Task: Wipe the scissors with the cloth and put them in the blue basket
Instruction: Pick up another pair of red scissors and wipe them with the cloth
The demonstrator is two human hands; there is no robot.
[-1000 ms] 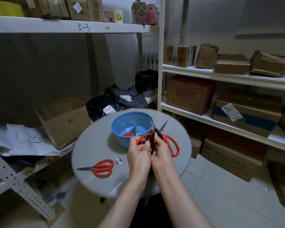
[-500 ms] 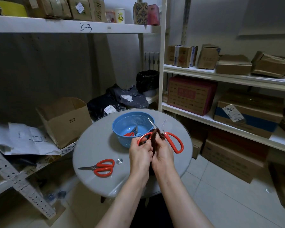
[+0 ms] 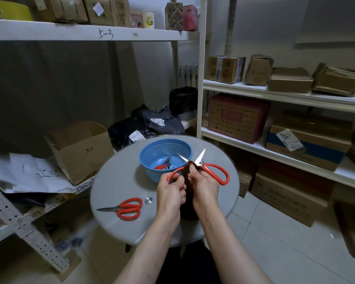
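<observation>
Left hand [image 3: 170, 188] grips a handle loop of the open red scissors [image 3: 200, 156], right hand [image 3: 204, 184] pinches the dark cloth [image 3: 186, 171] at the pivot: wipe tipward, fingers off the edges.

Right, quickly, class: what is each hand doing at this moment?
Left hand: closed round one red handle of the scissors.
Right hand: closed on the dark cloth, pinching it against the scissors near the pivot.
</observation>
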